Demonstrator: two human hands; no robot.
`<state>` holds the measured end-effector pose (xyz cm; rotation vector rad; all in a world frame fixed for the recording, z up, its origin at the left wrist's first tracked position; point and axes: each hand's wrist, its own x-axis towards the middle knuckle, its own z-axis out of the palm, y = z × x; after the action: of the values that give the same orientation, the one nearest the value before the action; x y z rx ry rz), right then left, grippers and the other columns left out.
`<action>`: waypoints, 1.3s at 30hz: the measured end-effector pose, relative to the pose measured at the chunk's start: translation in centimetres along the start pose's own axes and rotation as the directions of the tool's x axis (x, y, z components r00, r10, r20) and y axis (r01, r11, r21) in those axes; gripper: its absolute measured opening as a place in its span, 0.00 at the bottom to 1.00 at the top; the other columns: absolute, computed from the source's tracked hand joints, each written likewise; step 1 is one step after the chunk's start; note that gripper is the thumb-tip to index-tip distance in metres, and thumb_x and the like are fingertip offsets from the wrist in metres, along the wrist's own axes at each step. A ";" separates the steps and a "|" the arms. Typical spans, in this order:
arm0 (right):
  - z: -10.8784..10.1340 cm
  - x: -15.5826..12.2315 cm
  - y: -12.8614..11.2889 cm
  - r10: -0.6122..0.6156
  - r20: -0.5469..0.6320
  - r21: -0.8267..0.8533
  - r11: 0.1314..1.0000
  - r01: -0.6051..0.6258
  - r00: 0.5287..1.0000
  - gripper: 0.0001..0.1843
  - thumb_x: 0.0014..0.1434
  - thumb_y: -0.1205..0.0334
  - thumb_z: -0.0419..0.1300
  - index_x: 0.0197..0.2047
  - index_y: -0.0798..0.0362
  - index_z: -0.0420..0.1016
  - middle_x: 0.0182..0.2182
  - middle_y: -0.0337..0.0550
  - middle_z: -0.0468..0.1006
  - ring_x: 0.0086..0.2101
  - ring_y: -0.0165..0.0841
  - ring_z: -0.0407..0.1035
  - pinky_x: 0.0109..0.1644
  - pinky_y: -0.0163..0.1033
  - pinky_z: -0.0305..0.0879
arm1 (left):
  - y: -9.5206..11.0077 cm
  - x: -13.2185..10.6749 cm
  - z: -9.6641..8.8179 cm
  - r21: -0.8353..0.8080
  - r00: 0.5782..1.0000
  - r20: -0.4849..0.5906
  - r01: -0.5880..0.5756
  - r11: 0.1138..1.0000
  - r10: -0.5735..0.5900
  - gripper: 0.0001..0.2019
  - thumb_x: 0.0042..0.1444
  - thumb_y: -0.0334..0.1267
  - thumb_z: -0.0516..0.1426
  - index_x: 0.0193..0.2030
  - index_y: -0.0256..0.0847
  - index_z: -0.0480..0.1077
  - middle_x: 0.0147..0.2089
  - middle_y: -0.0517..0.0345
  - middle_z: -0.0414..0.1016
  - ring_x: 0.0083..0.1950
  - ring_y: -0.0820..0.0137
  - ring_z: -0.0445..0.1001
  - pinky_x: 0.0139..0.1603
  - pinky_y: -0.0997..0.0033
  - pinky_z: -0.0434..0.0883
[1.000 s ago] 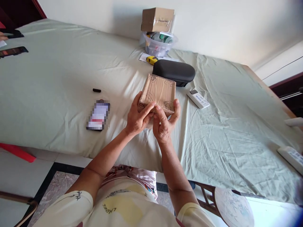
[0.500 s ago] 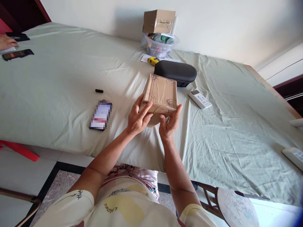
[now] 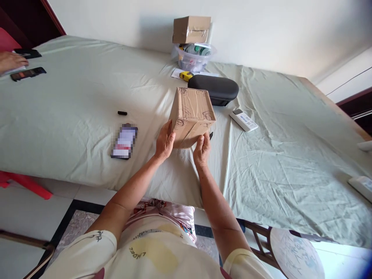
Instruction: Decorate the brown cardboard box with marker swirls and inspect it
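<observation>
A small brown cardboard box (image 3: 192, 126) with dark scribbles near its corners is between my two hands, tilted so that its top and front face me. My left hand (image 3: 164, 142) grips its left side, thumb toward the front. On the lower right side, my right hand (image 3: 202, 150) holds the box, its other fingers partly hidden. A thin black tip (image 3: 211, 135), perhaps of a pen, pokes out beside my right fingers; whether they hold it I cannot tell. To the left lie a small black cap-like piece (image 3: 122, 113) and a phone (image 3: 124, 141) with a blurred screen.
Behind the box sits a black hard case (image 3: 215, 87), with a yellow tape measure (image 3: 186, 76) near it. A plastic tub (image 3: 193, 60) carries another carton (image 3: 192, 30). A white device (image 3: 244, 120) lies right. Another person's hand (image 3: 13, 62) rests far left near phones.
The box has turned and tipped, so more of its front face shows. Both hands have shifted their hold lower around its sides.
</observation>
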<state>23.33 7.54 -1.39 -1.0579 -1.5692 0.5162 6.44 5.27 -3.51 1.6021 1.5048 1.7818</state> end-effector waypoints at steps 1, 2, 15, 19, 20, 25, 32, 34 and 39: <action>0.1 -0.1 0.1 0.005 -0.001 0.011 1.000 -0.005 1.000 0.36 0.76 0.38 0.41 0.74 0.50 0.68 0.68 0.56 0.75 0.70 0.45 0.69 0.74 0.59 0.67 | 0.0 0.0 0.0 0.001 1.000 0.008 0.017 1.000 -0.017 0.41 0.70 0.73 0.43 0.75 0.46 0.63 0.73 0.40 0.72 0.74 0.56 0.72 0.77 0.51 0.68; 0.2 -0.2 0.2 0.011 -0.001 0.020 1.000 -0.011 1.000 0.37 0.75 0.38 0.42 0.73 0.50 0.69 0.68 0.56 0.75 0.70 0.45 0.69 0.74 0.59 0.67 | -0.1 0.0 0.0 -0.001 0.999 0.013 0.031 1.000 -0.030 0.41 0.70 0.73 0.43 0.75 0.45 0.63 0.74 0.40 0.72 0.75 0.56 0.72 0.77 0.51 0.68; 1.0 -0.5 3.4 0.172 0.371 -0.159 0.980 -0.120 0.912 0.37 0.61 0.50 0.63 0.71 0.48 0.64 0.47 0.50 0.84 0.43 0.45 0.80 0.48 0.52 0.80 | -0.8 0.6 -1.2 -0.015 0.987 -0.005 0.163 0.986 -0.164 0.45 0.68 0.76 0.39 0.73 0.42 0.65 0.74 0.40 0.72 0.75 0.56 0.72 0.77 0.54 0.69; 1.5 -0.8 4.5 0.124 0.361 -0.324 0.946 -0.001 0.924 0.27 0.55 0.55 0.65 0.58 0.51 0.72 0.43 0.52 0.81 0.46 0.49 0.76 0.54 0.60 0.76 | -0.9 0.7 -1.3 -0.031 0.990 0.014 0.141 0.990 -0.140 0.40 0.71 0.72 0.41 0.72 0.43 0.66 0.72 0.40 0.74 0.74 0.56 0.74 0.77 0.52 0.70; 1.5 -0.8 4.6 0.121 0.359 -0.333 0.943 0.006 0.926 0.25 0.55 0.55 0.65 0.56 0.50 0.72 0.43 0.52 0.81 0.46 0.49 0.76 0.54 0.60 0.76 | -1.1 0.7 -1.3 -0.031 0.990 0.028 0.138 0.990 -0.137 0.39 0.72 0.71 0.43 0.72 0.43 0.66 0.72 0.40 0.74 0.74 0.56 0.73 0.77 0.51 0.70; 1.3 -0.8 4.3 0.174 0.371 -0.303 0.951 -0.058 0.912 0.24 0.56 0.56 0.64 0.56 0.48 0.71 0.42 0.49 0.82 0.43 0.45 0.76 0.51 0.55 0.76 | -1.7 0.7 -1.0 0.117 0.981 0.109 0.150 0.982 -0.163 0.41 0.65 0.57 0.64 0.78 0.42 0.57 0.76 0.38 0.68 0.76 0.52 0.70 0.76 0.50 0.70; 1.2 -0.7 4.2 0.199 0.346 -0.304 0.948 -0.092 0.917 0.18 0.56 0.55 0.62 0.50 0.48 0.70 0.43 0.51 0.83 0.43 0.45 0.77 0.50 0.53 0.76 | -0.4 0.5 -1.2 0.554 0.952 0.145 0.148 0.819 -0.270 0.51 0.48 0.41 0.77 0.76 0.41 0.61 0.73 0.34 0.72 0.76 0.38 0.67 0.77 0.35 0.63; 1.2 -0.7 4.3 0.186 0.332 -0.304 0.949 -0.082 0.925 0.18 0.56 0.54 0.61 0.49 0.47 0.70 0.42 0.50 0.82 0.42 0.45 0.77 0.49 0.53 0.76 | -0.4 0.4 -1.3 0.587 0.944 0.147 0.158 0.794 -0.296 0.48 0.49 0.41 0.77 0.75 0.43 0.63 0.73 0.35 0.72 0.77 0.38 0.66 0.78 0.33 0.62; 1.1 -0.8 4.3 0.159 0.318 -0.271 0.960 -0.071 0.934 0.15 0.56 0.53 0.61 0.47 0.46 0.70 0.40 0.48 0.82 0.39 0.42 0.75 0.47 0.51 0.76 | -0.7 0.4 -1.2 0.564 0.945 0.148 0.161 0.810 -0.291 0.44 0.54 0.45 0.76 0.74 0.44 0.65 0.71 0.35 0.74 0.76 0.38 0.67 0.76 0.32 0.62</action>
<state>23.77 9.30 -5.54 -1.3170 -1.9222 0.6119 4.99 5.32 -3.63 1.6943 2.1066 1.0384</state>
